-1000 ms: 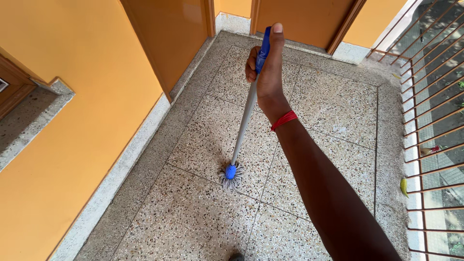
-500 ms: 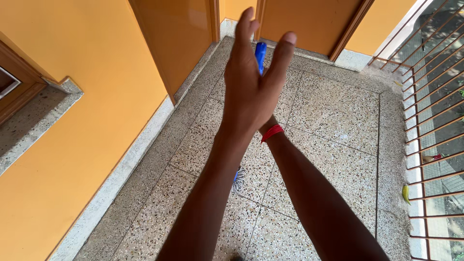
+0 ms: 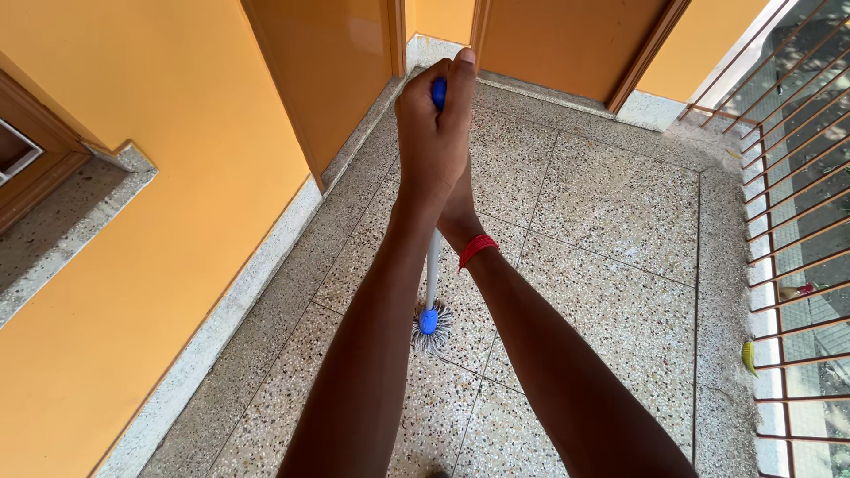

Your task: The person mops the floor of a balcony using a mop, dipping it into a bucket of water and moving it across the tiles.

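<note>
At the far left a brown wooden frame (image 3: 27,177) sits in the orange wall (image 3: 168,106), with a speckled stone ledge (image 3: 62,221) below it. A pale skirting strip (image 3: 230,310) runs along the foot of the wall toward an orange-brown door (image 3: 328,71). No package, label or sign can be made out anywhere on this landing.

The left hand (image 3: 429,133) is near the middle of the view, fingers curled shut round the blue top grip (image 3: 438,91) of the mop, thumb pressed along the right side of it. The right hand (image 3: 459,208) lies just beneath and mostly behind the left one — it seems wrapped on the handle too, but its fingers are hidden, so how tightly it closes cannot be told. A red band (image 3: 476,250) circles the right wrist.

The mop handle (image 3: 433,270), a thin grey pole, drops almost straight down from the hands, between the two forearms, to a blue socket and a small round mop head (image 3: 430,324) of grey-white strings. The mop head rests on the speckled stone floor (image 3: 602,204), close to a joint where tiles meet.

Farther right stands a second orange-brown door (image 3: 567,35). Along the right edge runs a rust-coloured metal railing (image 3: 788,221); a small yellow-green leaf (image 3: 749,356) lies at its foot.
</note>
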